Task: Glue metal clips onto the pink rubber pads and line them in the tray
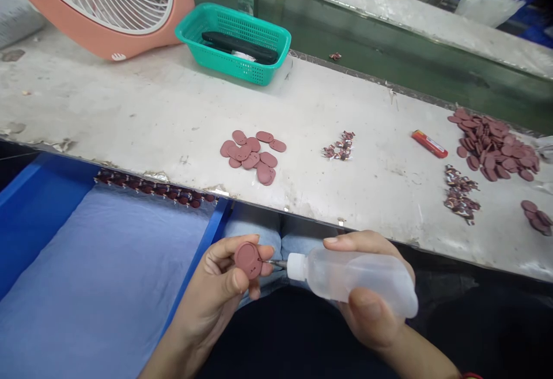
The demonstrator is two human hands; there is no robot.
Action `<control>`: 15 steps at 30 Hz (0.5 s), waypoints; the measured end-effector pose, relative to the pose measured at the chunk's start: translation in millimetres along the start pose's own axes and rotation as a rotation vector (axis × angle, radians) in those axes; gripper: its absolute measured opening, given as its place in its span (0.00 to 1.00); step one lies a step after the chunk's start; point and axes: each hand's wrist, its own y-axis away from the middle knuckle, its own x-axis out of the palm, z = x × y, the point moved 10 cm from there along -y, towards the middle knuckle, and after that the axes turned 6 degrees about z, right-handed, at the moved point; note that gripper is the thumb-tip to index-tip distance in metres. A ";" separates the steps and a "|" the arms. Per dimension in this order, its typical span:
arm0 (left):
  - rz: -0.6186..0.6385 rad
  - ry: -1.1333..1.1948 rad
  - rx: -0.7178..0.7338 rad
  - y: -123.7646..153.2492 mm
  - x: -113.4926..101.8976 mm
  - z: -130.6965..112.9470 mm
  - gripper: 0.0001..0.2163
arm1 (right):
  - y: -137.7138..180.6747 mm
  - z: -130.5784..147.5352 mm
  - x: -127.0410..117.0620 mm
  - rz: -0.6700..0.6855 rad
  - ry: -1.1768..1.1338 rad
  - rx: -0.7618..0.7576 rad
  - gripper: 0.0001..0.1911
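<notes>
- Well, the left hand [216,292] pinches a dusky-pink oval disc [248,261] between the thumb and curled fingers, with its flat face tilted toward the camera. The grip looks firm and the fingers are not spread.
- The right hand [367,318] closes around a translucent plastic squeeze bottle [358,275], with the thumb pressed on its near side and the fingers over the far side.
- A white cap [296,266] on the bottle ends in a thin metal tip [277,263] aimed left at the disc's edge. A fingertip crowds that spot, so I cannot tell whether they touch.
- Steady work here seems to call for a light, even squeeze, with the bottle level and the disc held still.
- Both hands meet at lower center of the frame, just below the edge of a worn white bench [129,114].
- On that bench, a small pile of matching discs [253,154] lies at center, with a heap of them [492,143] at far right. A red lighter [430,144] sits just left of the heap, and a teal basket [242,65] stands at upper center.
</notes>
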 end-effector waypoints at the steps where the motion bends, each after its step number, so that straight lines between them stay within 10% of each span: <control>1: -0.004 -0.001 -0.001 0.3 0.5 -0.4 0.14 | 0.0 -0.4 -0.5 -0.004 0.002 0.000 0.17; 15: -0.201 -0.003 -0.020 4.3 -8.1 -1.9 0.17 | -3.4 -15.4 -3.3 -0.046 -0.137 0.088 0.18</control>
